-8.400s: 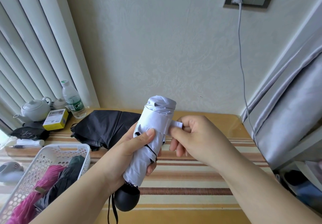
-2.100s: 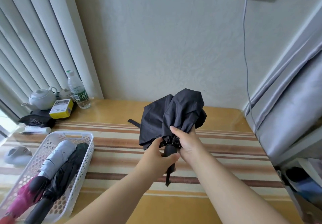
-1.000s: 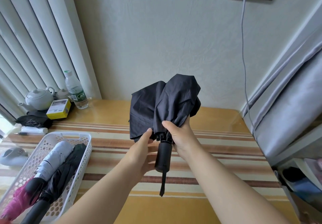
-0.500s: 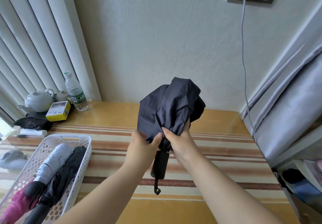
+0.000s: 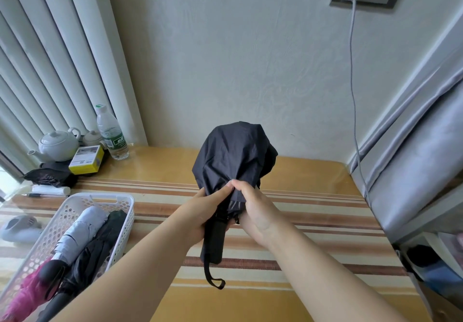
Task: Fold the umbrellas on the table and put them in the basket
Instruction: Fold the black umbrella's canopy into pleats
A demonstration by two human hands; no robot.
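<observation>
Held upright above the striped tabletop [image 5: 313, 211], clear of its surface: a black umbrella [image 5: 233, 156], canopy bunched loosely at the top, handle [image 5: 214, 241] pointing down toward the camera, wrist strap [image 5: 211, 275] dangling below. Gripped from both sides just where fabric meets handle. Left hand [image 5: 200, 211] wrapped around the top of the handle from the left, fingers [image 5: 220, 192] closed and pressing the lower edge of the canopy inward. Right hand [image 5: 255, 209] closed from the right on the same gathered fabric, thumb tip nearly touching the left fingertips at the front. Canopy bulging above both hands, handle showing below and between the two wrists.

Further left, on the tabletop: a white perforated basket [image 5: 117, 200], already holding a pale grey folded umbrella [image 5: 80, 234], a black folded umbrella [image 5: 100, 249] beside it, and a pink umbrella [image 5: 27, 294] at the near end. Well apart from the held umbrella.
</observation>
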